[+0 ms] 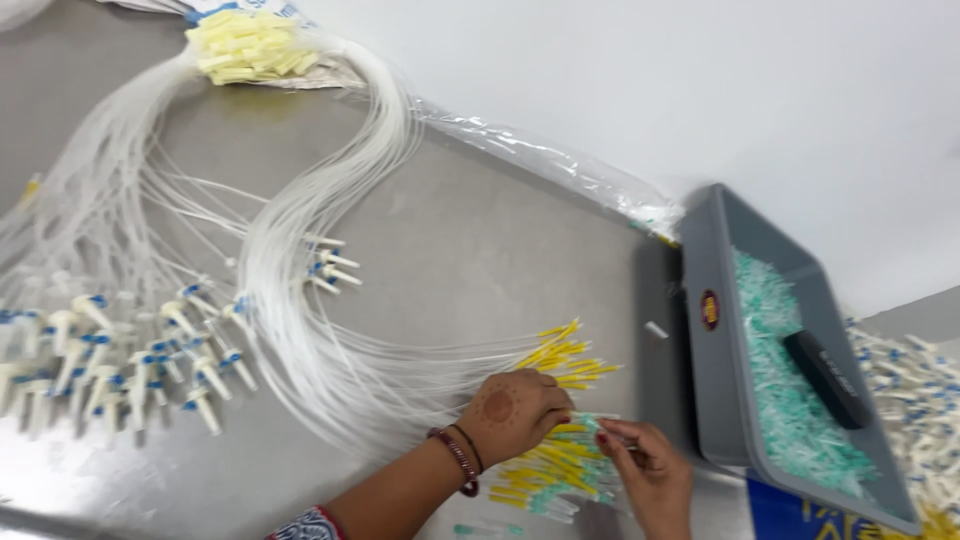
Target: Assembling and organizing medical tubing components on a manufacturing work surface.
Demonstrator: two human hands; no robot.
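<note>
My left hand (515, 410) rests knuckles-up on a bundle of thin clear tubes (330, 300) near their yellow tips (565, 355). Its fingers are curled down onto the yellow-tipped ends at the table's near edge. My right hand (650, 470) sits just right of it, fingers pinched on a small green cap (590, 425) at one tube end. Under both hands lies a heap of yellow tips with green caps (560, 475).
A grey bin (710, 360) full of green caps, with a black object (825, 378) inside, stands to the right. More tubes with white-and-blue connectors (150, 350) spread at left. Pale yellow parts (245, 45) lie at top. White connectors (920, 400) pile at far right.
</note>
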